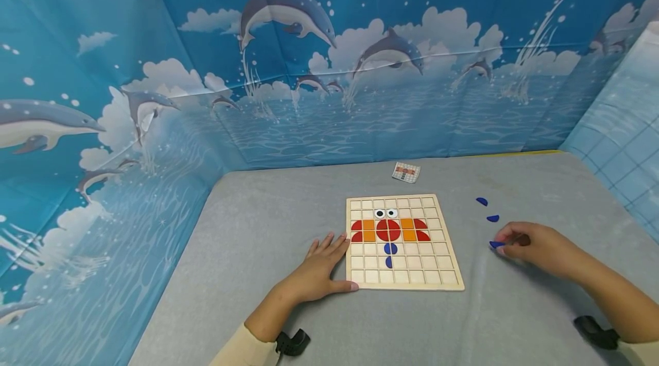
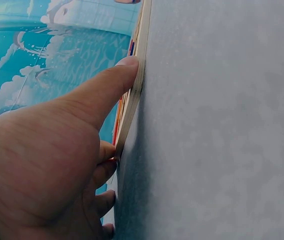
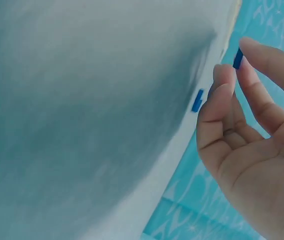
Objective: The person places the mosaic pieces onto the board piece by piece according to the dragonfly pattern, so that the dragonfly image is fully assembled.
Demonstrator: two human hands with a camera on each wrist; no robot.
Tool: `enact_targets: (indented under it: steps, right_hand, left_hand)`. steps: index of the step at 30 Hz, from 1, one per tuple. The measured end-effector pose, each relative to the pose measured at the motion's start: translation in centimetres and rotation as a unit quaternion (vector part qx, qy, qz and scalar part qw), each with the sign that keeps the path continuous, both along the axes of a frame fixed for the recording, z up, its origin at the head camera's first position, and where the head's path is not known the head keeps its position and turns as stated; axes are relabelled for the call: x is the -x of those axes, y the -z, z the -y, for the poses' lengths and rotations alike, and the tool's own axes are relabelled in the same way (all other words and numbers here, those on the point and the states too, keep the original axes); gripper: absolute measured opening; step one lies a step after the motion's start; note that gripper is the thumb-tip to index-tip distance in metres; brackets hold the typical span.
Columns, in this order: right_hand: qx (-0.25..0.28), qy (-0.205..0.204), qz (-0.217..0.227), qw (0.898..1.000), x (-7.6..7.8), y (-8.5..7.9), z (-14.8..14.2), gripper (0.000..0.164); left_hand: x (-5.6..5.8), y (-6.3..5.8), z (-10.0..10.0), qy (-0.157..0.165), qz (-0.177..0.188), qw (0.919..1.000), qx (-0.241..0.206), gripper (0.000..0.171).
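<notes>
A square wooden grid board [image 1: 407, 279] lies on the grey table, with red, orange and blue pieces and two eye pieces set in its cells. My left hand [image 1: 320, 270] rests at the board's left side with fingers spread; in the left wrist view its thumb [image 2: 113, 80] touches the board's edge [image 2: 138, 80]. To the right of the board, my right hand [image 1: 540, 249] pinches a blue half-round piece [image 1: 496, 245] between thumb and finger, seen edge-on in the right wrist view. Two more blue half-round pieces [image 1: 492, 218] lie on the table just beyond that hand.
A small card [image 1: 406, 172] printed with a grid pattern lies behind the board. Blue dolphin-print cloth [image 1: 329, 97] walls off the back and left of the grey table [image 1: 247, 251]. Each wrist wears a black band mount [image 1: 293, 343].
</notes>
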State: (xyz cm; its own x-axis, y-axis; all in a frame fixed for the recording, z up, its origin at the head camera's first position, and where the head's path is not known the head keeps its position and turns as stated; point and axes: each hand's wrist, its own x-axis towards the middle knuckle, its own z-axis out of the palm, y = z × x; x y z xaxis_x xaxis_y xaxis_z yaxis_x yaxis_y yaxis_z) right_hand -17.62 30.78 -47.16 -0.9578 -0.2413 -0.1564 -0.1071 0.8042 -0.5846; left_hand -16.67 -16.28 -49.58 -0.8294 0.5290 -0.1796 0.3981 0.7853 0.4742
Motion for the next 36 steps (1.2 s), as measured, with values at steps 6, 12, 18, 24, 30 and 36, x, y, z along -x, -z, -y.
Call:
enact_targets:
  steps: [6,12,18,24,30,36]
  right_hand:
    - [0.048,-0.004,-0.003,0.999,-0.3,-1.2,1.7,0.020]
    - [0.094,-0.025,-0.003,0.995,-0.4,-2.1,4.2,0.018]
    - [0.119,-0.033,0.018,0.992,0.0,-2.6,6.7,0.019]
    - [0.151,-0.055,0.013,0.987,0.5,-2.6,8.4,0.018]
    - [0.159,-0.073,0.002,0.985,0.8,-2.9,10.3,0.021]
    - [0.152,-0.084,0.006,0.985,1.2,-3.0,12.1,0.022]
  left_hand:
    - [-0.1,-0.1,0.0,-0.002,-0.001,1.0000,0.000,0.099]
    - [-0.1,0.0,0.0,-0.006,0.000,1.0000,0.003,0.099]
    - [0.0,-0.1,0.0,-0.003,0.000,1.0000,0.003,0.099]
    - [0.0,-0.1,0.0,0.000,-0.005,1.0000,0.005,0.099]
    - [0.1,0.0,-0.1,-0.001,-0.003,1.0000,0.006,0.100]
    - [0.0,-0.2,-0.1,-0.002,-0.002,1.0000,0.004,0.100]
